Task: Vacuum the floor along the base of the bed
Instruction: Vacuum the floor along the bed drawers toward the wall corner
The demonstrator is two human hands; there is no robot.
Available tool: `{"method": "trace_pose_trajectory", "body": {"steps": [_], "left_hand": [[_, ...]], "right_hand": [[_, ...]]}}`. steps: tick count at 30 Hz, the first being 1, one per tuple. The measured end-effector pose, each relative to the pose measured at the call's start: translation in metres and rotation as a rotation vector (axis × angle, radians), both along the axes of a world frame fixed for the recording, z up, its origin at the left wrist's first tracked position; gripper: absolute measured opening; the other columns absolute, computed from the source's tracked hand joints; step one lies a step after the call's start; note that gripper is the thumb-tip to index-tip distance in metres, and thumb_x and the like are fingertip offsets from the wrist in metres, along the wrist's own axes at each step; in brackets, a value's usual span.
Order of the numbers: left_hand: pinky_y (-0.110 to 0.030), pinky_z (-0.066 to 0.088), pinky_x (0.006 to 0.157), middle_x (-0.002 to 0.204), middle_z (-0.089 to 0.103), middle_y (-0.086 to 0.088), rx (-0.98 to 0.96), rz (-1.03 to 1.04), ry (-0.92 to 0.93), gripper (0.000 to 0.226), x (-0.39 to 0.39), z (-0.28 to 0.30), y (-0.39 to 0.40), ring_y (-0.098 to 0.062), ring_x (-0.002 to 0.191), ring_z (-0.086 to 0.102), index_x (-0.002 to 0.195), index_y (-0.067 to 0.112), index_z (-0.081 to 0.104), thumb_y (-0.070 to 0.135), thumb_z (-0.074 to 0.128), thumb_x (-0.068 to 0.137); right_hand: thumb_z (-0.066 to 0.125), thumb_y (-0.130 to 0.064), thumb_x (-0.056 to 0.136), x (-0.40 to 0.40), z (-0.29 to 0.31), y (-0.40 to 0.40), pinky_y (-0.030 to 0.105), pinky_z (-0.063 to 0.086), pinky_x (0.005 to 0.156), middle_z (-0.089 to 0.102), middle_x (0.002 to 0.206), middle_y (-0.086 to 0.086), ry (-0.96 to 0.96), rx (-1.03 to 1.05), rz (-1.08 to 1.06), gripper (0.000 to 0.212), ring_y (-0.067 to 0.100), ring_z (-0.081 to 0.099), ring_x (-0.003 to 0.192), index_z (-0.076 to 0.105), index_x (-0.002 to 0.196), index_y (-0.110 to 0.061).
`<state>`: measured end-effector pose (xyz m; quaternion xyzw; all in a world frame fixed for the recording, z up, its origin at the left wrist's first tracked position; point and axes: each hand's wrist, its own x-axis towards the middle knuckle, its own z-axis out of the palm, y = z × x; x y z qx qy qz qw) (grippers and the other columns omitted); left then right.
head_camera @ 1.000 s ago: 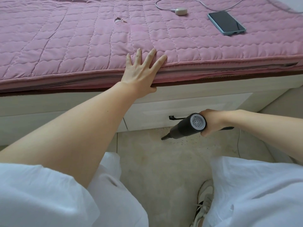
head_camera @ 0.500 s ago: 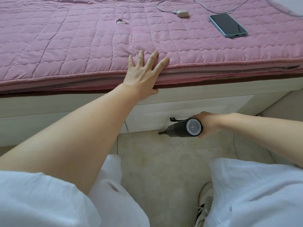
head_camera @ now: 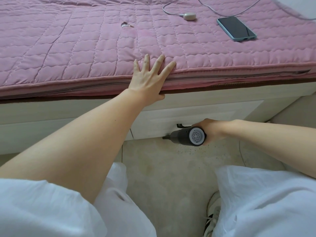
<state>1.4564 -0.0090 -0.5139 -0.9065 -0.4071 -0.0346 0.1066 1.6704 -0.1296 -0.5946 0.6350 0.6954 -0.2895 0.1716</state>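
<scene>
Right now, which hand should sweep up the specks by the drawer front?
Right. The right hand already grips the handheld vacuum, nozzle low beside the dark specks. The left hand is spread flat on the mattress edge.

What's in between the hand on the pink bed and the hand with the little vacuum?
In the head view, only the cream bed frame with its drawer front lies between the left hand on the mattress cover and the right hand gripping the vacuum.
</scene>
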Motion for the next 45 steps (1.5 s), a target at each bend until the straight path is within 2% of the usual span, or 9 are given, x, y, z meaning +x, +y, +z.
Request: {"method": "trace_pose_trajectory", "body": {"steps": [17,22,26,34,38,45], "left_hand": [[-0.068,0.014,0.112,0.162,0.005,-0.002,0.023,-0.065,-0.001,0.101,0.016,0.001,-0.005,-0.044,0.147,0.007,0.155,0.031,0.0,0.044,0.07,0.083],[-0.068,0.014,0.113,0.163,0.003,-0.003,0.011,-0.049,0.006,0.101,0.02,0.002,-0.008,-0.046,0.146,0.006,0.155,0.032,-0.003,0.042,0.069,0.084],[-0.068,0.014,0.113,0.163,0.002,-0.003,0.002,-0.047,0.017,0.101,0.02,0.003,-0.008,-0.046,0.146,0.005,0.155,0.031,-0.004,0.04,0.068,0.085],[-0.067,0.008,0.114,0.163,-0.002,-0.003,-0.05,-0.012,0.009,0.095,0.024,0.004,-0.012,-0.046,0.147,-0.001,0.155,0.031,-0.006,0.029,0.064,0.09],[-0.067,0.005,0.114,0.163,-0.004,-0.001,-0.088,0.01,-0.01,0.094,0.027,0.004,-0.014,-0.045,0.147,-0.005,0.155,0.031,-0.006,0.024,0.062,0.09],[-0.066,0.004,0.115,0.163,-0.004,0.0,-0.086,0.012,-0.026,0.092,0.027,0.002,-0.014,-0.044,0.147,-0.005,0.155,0.032,-0.007,0.02,0.059,0.091]], "right_hand": [[0.074,-0.029,0.076,-0.007,-0.007,-0.006,0.033,0.053,0.085,0.065,0.109,-0.004,-0.021,0.038,0.039,0.044,0.018,0.061,0.099,0.054,0.116,-0.028],[0.074,-0.029,0.076,0.001,-0.002,-0.007,0.037,0.052,0.089,0.064,0.112,-0.003,-0.04,0.035,0.023,0.049,0.019,0.06,0.103,0.053,0.12,-0.027],[0.073,-0.031,0.078,0.012,0.002,-0.013,0.031,0.051,0.086,0.062,0.111,-0.003,-0.047,0.042,-0.017,0.046,0.019,0.059,0.103,0.053,0.119,-0.025],[0.076,-0.041,0.075,0.025,0.006,-0.024,0.03,0.051,0.089,0.063,0.117,-0.002,-0.042,0.052,-0.065,0.057,0.018,0.06,0.105,0.052,0.123,-0.025],[0.076,-0.038,0.075,0.026,0.009,-0.027,0.026,0.048,0.087,0.061,0.118,-0.003,-0.024,0.058,-0.089,0.057,0.019,0.059,0.107,0.051,0.125,-0.025],[0.072,-0.028,0.075,0.023,0.014,-0.025,0.033,0.051,0.09,0.063,0.113,0.001,-0.083,0.017,-0.089,0.049,0.02,0.059,0.102,0.055,0.121,-0.022]]}}
